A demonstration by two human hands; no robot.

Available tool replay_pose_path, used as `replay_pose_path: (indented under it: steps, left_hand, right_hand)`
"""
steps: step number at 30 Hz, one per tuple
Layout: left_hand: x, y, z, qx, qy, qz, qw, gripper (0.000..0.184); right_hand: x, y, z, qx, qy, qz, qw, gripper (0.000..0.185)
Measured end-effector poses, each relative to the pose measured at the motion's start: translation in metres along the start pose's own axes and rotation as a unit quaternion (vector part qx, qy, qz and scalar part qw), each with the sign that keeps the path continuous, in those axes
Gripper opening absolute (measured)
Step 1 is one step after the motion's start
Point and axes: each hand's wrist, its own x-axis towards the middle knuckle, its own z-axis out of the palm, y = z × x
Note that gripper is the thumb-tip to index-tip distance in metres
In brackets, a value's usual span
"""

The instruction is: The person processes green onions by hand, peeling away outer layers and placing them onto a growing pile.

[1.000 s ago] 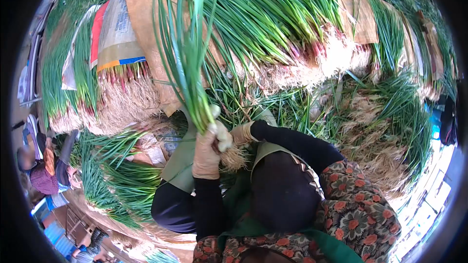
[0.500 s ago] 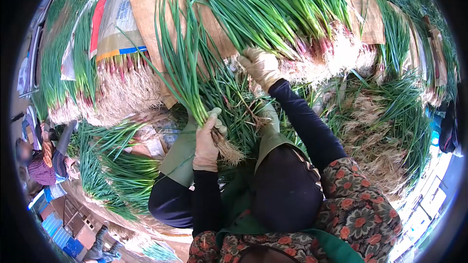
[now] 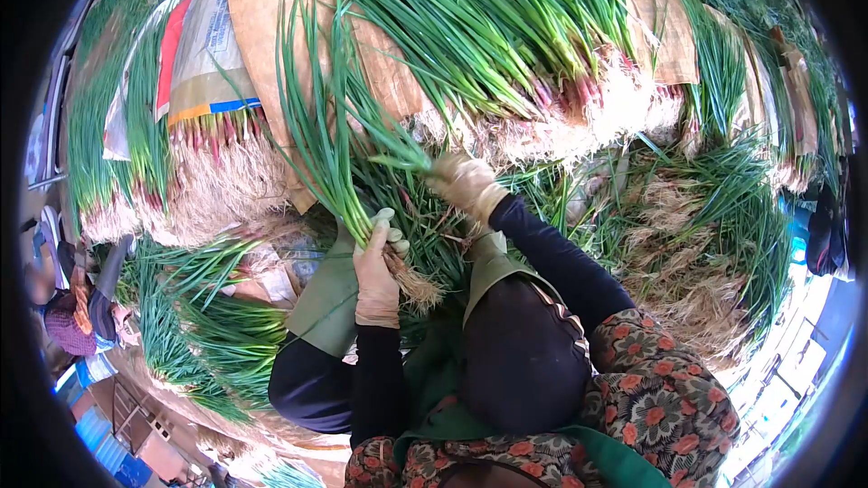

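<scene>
Huge heap of long green onions with pinkish bases (image 3: 506, 41), upper centre. Mid-frame, the pale-gloved left hand (image 3: 378, 262) has fingers wrapped round a slim green-leaved, straw-rooted bunch (image 3: 336, 172): probably light, floppy, easily creased, so grab low. Blurry pale-gloved right hand (image 3: 466, 188) seems curled round a small green tuft (image 3: 409, 157).

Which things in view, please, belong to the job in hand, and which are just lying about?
Job in hand: left hand, gripping a green onion bunch; right hand, holding blurred green stalks; probably the big green onion pile.

Apparently lying about: brown sheet; orange-edged sack; red sheet.
</scene>
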Motion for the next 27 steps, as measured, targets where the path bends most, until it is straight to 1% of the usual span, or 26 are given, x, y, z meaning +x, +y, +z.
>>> replay_pose_path:
  steps: [2, 3, 4, 6, 7, 8, 9, 10, 11, 12, 13, 14, 16, 17, 18, 19, 20, 21, 22, 23, 24, 25, 26, 27]
  left_hand:
    - [0.003, -0.004, -0.002, -0.004, -0.004, 0.001, 1.000, 0.021]
    - [0.005, -0.007, 0.000, -0.012, -0.015, -0.005, 1.000, 0.022]
    - [0.006, -0.010, 0.002, -0.020, -0.026, -0.012, 0.999, 0.022]
    - [0.007, -0.012, 0.010, -0.019, -0.040, -0.020, 0.999, 0.023]
    - [0.006, -0.014, 0.016, -0.009, -0.042, -0.024, 0.999, 0.023]
    - [0.006, -0.015, 0.022, 0.000, -0.043, -0.028, 0.999, 0.024]
    - [0.014, -0.024, 0.021, 0.002, -0.066, 0.014, 0.998, 0.022]
    - [0.018, -0.029, 0.016, 0.029, -0.079, 0.012, 0.996, 0.021]
    - [0.022, -0.031, 0.013, 0.058, -0.096, 0.011, 0.994, 0.019]
    - [0.027, -0.034, 0.011, 0.087, -0.116, 0.010, 0.989, 0.018]
    - [0.025, -0.033, 0.014, 0.107, -0.099, 0.025, 0.989, 0.017]
    - [0.024, -0.030, 0.016, 0.127, -0.094, 0.009, 0.987, 0.016]
    - [0.017, -0.020, 0.018, 0.162, -0.078, -0.019, 0.983, 0.014]
    - [0.014, -0.018, 0.020, 0.131, -0.068, 0.024, 0.989, 0.010]
    - [0.019, -0.024, 0.015, 0.104, -0.049, 0.076, 0.990, 0.010]
    - [0.028, -0.035, 0.007, 0.078, -0.032, 0.128, 0.988, 0.009]
    - [0.028, -0.031, 0.006, 0.055, -0.017, 0.178, 0.982, 0.009]
    - [0.023, -0.019, -0.008, 0.138, -0.017, 0.080, 0.987, 0.010]
    - [0.023, -0.020, -0.008, 0.104, -0.015, 0.070, 0.992, 0.010]
    - [0.022, -0.020, -0.006, 0.069, -0.011, 0.061, 0.996, 0.010]
    - [0.023, -0.020, -0.004, 0.033, -0.006, 0.054, 0.998, 0.011]
    - [0.022, -0.021, 0.000, -0.003, 0.006, 0.058, 0.998, 0.015]
    - [0.017, -0.012, 0.000, 0.026, -0.001, 0.052, 0.998, 0.017]
    - [0.010, -0.002, -0.002, 0.054, -0.008, 0.044, 0.998, 0.019]
  right_hand:
    - [-0.005, 0.021, -0.013, 0.101, 0.135, 0.108, 0.980, 0.028]
    - [0.006, 0.041, -0.002, 0.072, 0.204, 0.150, 0.965, 0.031]
    - [0.006, 0.038, -0.014, 0.015, 0.174, 0.192, 0.966, 0.037]
    - [0.037, 0.088, 0.026, -0.004, 0.123, 0.212, 0.970, 0.041]
    - [0.035, 0.079, 0.024, 0.040, 0.162, 0.175, 0.970, 0.040]
    - [0.032, 0.059, 0.014, 0.097, 0.117, 0.173, 0.973, 0.039]
    - [0.026, 0.031, -0.001, 0.153, 0.069, 0.170, 0.971, 0.037]
    - [0.019, 0.011, -0.007, 0.209, 0.022, 0.169, 0.963, 0.036]
    - [0.009, 0.000, -0.002, 0.157, 0.014, 0.073, 0.985, 0.035]
    - [0.000, -0.008, 0.004, 0.101, 0.009, -0.023, 0.995, 0.034]
    - [-0.006, -0.013, 0.016, 0.115, 0.033, -0.060, 0.991, 0.032]
    - [-0.011, -0.011, 0.022, 0.067, 0.069, -0.075, 0.993, 0.025]
    - [-0.015, 0.001, 0.015, -0.007, 0.146, -0.074, 0.987, 0.015]
    - [-0.006, 0.028, 0.017, -0.149, 0.155, -0.078, 0.974, 0.010]
    - [0.006, 0.057, 0.028, -0.016, 0.174, 0.031, 0.984, 0.018]
    - [0.019, 0.084, 0.038, 0.123, 0.218, 0.132, 0.959, 0.028]
    - [0.022, 0.079, 0.020, 0.143, 0.164, 0.261, 0.941, 0.036]
    - [0.025, 0.069, 0.008, 0.083, 0.131, 0.276, 0.949, 0.043]
    - [0.028, 0.060, -0.001, 0.022, 0.097, 0.290, 0.952, 0.049]
    - [0.040, 0.073, 0.011, -0.031, 0.099, 0.253, 0.962, 0.045]
    - [0.042, 0.077, 0.012, -0.011, 0.123, 0.231, 0.965, 0.044]
    - [0.042, 0.071, 0.007, 0.011, 0.146, 0.208, 0.967, 0.042]
    - [0.038, 0.059, -0.003, 0.033, 0.167, 0.186, 0.968, 0.041]
    - [0.029, 0.050, -0.014, 0.103, 0.145, 0.193, 0.965, 0.039]
